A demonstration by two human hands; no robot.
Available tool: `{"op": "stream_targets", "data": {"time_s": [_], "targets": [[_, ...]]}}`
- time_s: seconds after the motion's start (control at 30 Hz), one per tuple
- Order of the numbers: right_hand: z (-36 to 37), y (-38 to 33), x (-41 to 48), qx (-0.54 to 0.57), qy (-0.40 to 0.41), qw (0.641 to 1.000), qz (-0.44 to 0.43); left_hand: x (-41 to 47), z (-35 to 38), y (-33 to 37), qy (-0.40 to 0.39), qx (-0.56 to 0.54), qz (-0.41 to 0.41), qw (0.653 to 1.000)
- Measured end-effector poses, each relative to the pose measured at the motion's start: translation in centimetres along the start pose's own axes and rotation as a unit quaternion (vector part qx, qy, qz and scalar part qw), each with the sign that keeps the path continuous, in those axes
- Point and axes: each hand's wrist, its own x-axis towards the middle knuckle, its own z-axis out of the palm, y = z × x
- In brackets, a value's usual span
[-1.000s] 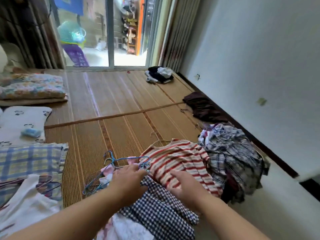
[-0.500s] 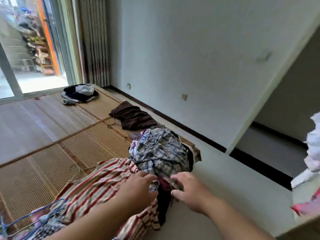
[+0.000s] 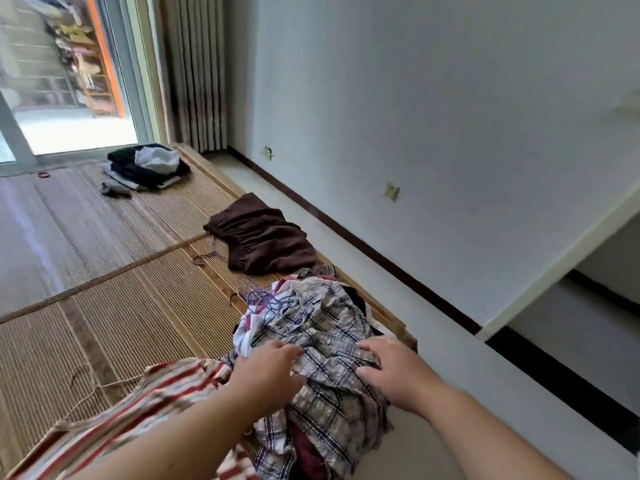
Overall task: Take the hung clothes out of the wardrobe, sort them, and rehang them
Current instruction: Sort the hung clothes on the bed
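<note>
A heap of clothes topped by a grey plaid shirt lies at the mat's right edge. My left hand rests palm down on the shirt's left side with its fingers stretched toward the middle. On the right side lies my right hand, fingers spread over the cloth. A red-and-cream striped top is spread at the lower left, partly under my left forearm. Thin blue and purple wire hangers stick out of the heap's far side.
A brown garment lies further along the woven mat. A dark folded pile with a white piece sits by the glass door. The white wall and a pale floor strip run along the right.
My view has swung right, away from the checked cloth and blue hangers. Both hands moved from the striped top onto the plaid shirt heap and further up it.
</note>
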Motion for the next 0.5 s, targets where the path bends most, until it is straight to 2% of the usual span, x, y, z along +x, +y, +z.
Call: {"op": "stream_targets", "data": {"time_s": [0.2, 0.4, 0.5], "targets": [[-4.4, 3.5, 9.6, -0.013, -0.02, 0.999, -0.03, 8.9, -1.6, 0.1, 0.006, -0.005, -0.055, 0.998], [-7.2, 7.9, 23.1, -0.037, -0.079, 0.99, -0.115, 18.0, -1.1, -0.4, 0.026, -0.012, -0.169, 0.985], [-8.1, 8.9, 31.0, -0.078, -0.129, 0.976, -0.16, 21.7, 0.6, -0.5, 0.036, -0.059, -0.24, 0.968]]}}
